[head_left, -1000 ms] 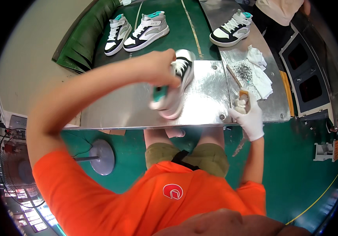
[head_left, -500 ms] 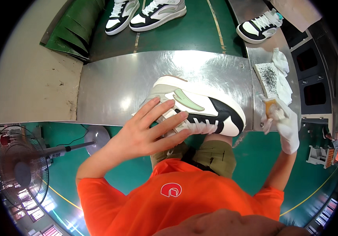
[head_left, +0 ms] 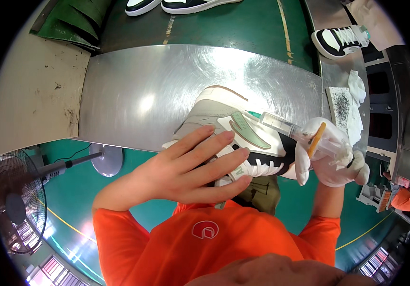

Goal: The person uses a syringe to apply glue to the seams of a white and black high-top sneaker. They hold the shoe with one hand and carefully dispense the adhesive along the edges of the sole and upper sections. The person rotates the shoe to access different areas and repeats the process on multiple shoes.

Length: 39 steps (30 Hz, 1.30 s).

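Observation:
A white, grey and black sneaker (head_left: pixel 209 108) with a pale green side patch (head_left: pixel 249 136) lies on its side at the near edge of the metal bench, its toe to the right. My left hand (head_left: pixel 190 167) holds it across the tongue and laces, fingers spread and thumb hidden. In a white glove, my right hand (head_left: pixel 331 159) is closed round a clear syringe (head_left: pixel 277 125). Its green tip (head_left: pixel 253 114) points left, at the sneaker's side just by the green patch; whether it touches I cannot tell. An orange-yellow strip (head_left: pixel 317 139) shows at the gloved fingers.
More sneakers (head_left: pixel 193 5) stand on the green belt (head_left: pixel 228 31) beyond the metal bench (head_left: pixel 133 90). One sneaker (head_left: pixel 341 40) rests on the right ledge, near a black-speckled white pad (head_left: pixel 339 107) and white cloth (head_left: pixel 356 90). A fan (head_left: pixel 16 205) stands at left; another person (head_left: pixel 404 199) is far right.
My right hand has swung left from the ledge to the sneaker, bringing the syringe plainly into sight. My left hand and the sneaker have shifted slightly; the sneakers on the belt sit higher in view.

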Available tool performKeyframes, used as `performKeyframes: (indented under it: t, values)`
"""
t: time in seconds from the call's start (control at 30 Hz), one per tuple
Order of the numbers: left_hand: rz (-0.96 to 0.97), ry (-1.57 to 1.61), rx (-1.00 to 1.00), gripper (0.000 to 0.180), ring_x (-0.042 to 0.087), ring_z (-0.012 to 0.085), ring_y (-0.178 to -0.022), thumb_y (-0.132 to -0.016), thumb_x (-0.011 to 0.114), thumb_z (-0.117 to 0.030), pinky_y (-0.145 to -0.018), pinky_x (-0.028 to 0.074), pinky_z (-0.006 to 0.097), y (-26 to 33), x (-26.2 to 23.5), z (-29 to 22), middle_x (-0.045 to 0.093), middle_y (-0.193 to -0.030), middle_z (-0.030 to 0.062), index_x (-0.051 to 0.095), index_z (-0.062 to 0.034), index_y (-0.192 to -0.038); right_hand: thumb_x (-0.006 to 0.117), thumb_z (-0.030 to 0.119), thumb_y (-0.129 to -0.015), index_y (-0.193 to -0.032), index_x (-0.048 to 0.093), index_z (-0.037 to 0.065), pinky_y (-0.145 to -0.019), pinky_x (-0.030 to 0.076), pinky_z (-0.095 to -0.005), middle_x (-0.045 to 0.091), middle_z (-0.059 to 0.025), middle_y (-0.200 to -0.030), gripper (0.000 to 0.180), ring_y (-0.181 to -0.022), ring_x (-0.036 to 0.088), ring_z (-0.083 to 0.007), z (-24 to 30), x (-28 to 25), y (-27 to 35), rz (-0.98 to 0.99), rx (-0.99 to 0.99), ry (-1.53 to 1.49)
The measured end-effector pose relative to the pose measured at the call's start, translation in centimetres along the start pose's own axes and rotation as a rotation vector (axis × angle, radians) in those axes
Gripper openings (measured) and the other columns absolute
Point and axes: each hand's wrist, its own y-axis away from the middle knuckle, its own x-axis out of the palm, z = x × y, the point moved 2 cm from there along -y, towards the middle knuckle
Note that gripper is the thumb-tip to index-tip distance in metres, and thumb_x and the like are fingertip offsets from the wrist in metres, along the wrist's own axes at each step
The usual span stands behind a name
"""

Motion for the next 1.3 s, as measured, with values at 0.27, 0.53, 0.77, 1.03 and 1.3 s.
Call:
performKeyframes:
  t: [0.27, 0.53, 0.77, 1.03, 1.3]
  values:
    - [-0.021, 0.018, -0.008, 0.028, 0.058, 0.0266, -0.109, -0.08, 0.064, -0.016, -0.094, 0.048, 0.041, 0.3, 0.3, -0.1, 0.059, -0.122, 0.0024, 0.063, -0.0298, -0.104, 0.083, 0.048, -0.052, -0.105, 0.067, -0.004, -0.086, 0.047, -0.0407, 0.058, -0.0285, -0.116, 0.076, -0.11, 0.055, -0.0406, 0.3, 1.7, -0.9, -0.152, 0.048, 0.066]
    - [0.088, 0.036, -0.043, 0.035, 0.056, 0.027, -0.114, -0.075, 0.071, -0.016, -0.094, 0.049, 0.041, -0.2, -0.2, -0.2, 0.058, -0.125, 0.0007, 0.064, -0.0334, -0.104, 0.083, 0.06, -0.05, -0.122, 0.042, -0.024, -0.05, 0.049, -0.0284, 0.062, -0.0256, -0.09, 0.118, -0.06, 0.061, -0.0244, 2.3, 5.2, -4.9, -0.188, 0.327, 0.269]
    - [0.062, 0.062, -0.061, 0.033, 0.056, 0.0277, -0.112, -0.074, 0.075, -0.019, -0.089, 0.051, 0.043, -0.3, 0.1, -0.4, 0.06, -0.121, 0.0015, 0.064, -0.0326, -0.101, 0.078, 0.053, -0.063, -0.124, 0.041, -0.023, -0.053, 0.052, -0.0316, 0.061, -0.0308, -0.099, 0.104, -0.061, 0.062, -0.0289, 3.6, 4.5, -3.4, -0.139, 0.266, 0.241]
    - [0.051, 0.05, -0.089, 0.034, 0.059, 0.0297, -0.107, -0.07, 0.078, -0.021, -0.084, 0.053, 0.045, -0.7, -0.2, -0.6, 0.064, -0.113, 0.0025, 0.066, -0.0312, -0.101, 0.071, 0.061, -0.066, -0.112, 0.05, -0.023, -0.042, 0.048, -0.0269, 0.063, -0.0248, -0.079, 0.099, -0.046, 0.059, -0.0234, 5.7, 6.7, -4.0, -0.222, 0.398, 0.408]
    - [0.059, -0.002, -0.098, 0.026, 0.057, 0.0257, -0.11, -0.069, 0.077, -0.022, -0.09, 0.049, 0.042, -0.9, -0.2, -0.8, 0.063, -0.115, 0.0003, 0.07, -0.0296, -0.092, 0.073, 0.057, -0.066, -0.109, 0.051, -0.023, -0.04, 0.047, -0.0266, 0.063, -0.0226, -0.075, 0.094, -0.043, 0.057, -0.0215, 6.4, 6.5, -1.8, -0.287, 0.313, 0.376]
